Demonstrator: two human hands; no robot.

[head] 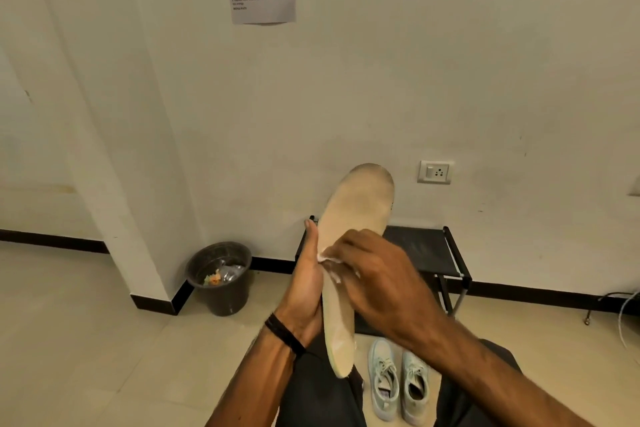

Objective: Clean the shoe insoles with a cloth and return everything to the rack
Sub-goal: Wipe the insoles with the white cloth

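Observation:
A beige insole [356, 211] stands nearly upright in front of me, toe end up. My left hand [308, 281] grips its left edge from behind, thumb along the rim. My right hand [377, 270] presses a small white cloth [329, 262] against the insole's middle; most of the cloth is hidden under the fingers. Two pale mint sneakers [398, 381] sit side by side on the floor between my knees. The black shoe rack [426, 250] stands against the wall behind the insole.
A dark waste bin [221, 281] with rubbish stands left of the rack, beside a white pillar. A wall socket [435, 172] is above the rack, and cables lie at the far right on the tiled floor.

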